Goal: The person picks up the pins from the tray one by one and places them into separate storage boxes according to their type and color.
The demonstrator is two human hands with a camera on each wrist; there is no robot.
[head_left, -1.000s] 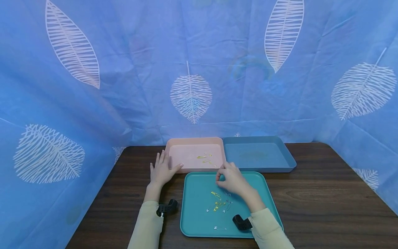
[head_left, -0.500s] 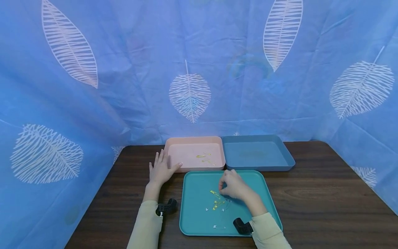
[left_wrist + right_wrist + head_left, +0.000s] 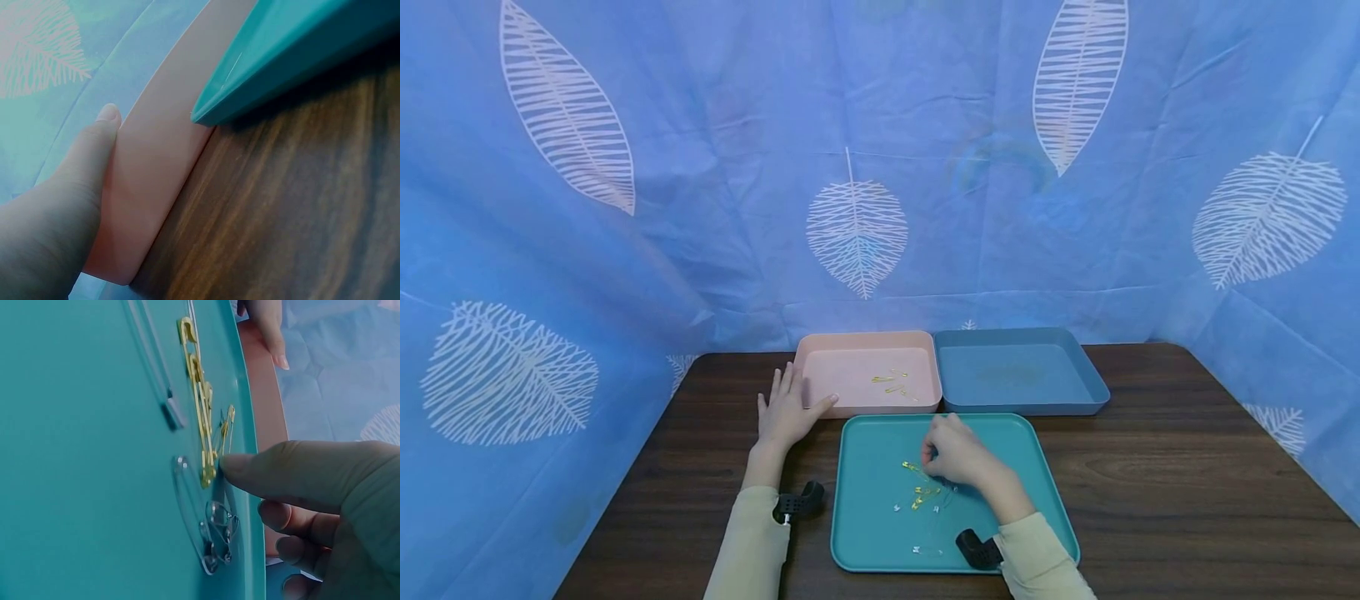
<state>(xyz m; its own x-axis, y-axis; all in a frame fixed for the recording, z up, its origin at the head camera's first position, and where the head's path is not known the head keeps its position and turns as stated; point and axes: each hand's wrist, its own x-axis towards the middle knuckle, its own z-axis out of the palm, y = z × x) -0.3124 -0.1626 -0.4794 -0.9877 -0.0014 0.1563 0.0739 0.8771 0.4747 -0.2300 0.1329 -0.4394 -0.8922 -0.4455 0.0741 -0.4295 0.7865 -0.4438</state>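
My left hand (image 3: 784, 418) rests with straight fingers against the left front corner of the pink tray (image 3: 857, 407); in the left wrist view its thumb (image 3: 84, 153) lies along the tray's wall. My right hand (image 3: 958, 454) is low over the teal tray (image 3: 872, 542), among gold safety pins (image 3: 200, 406) and silver safety pins (image 3: 190, 512). Seen from the right wrist, the thumb tip (image 3: 237, 469) is right at the gold pins and the other fingers are loosely curled. The index fingertip is hidden behind the thumb, so I cannot tell whether a pin is pinched.
Several gold safety pins (image 3: 883, 380) lie inside the pink tray. To its right stands a blue tray (image 3: 1022, 392). All three trays sit close together on a dark wooden table (image 3: 1187, 467), with a blue leaf-print cloth (image 3: 722, 208) hanging behind.
My right hand has come back from the pink tray's front edge and down to the pins on the teal tray. The left hand stays where it was.
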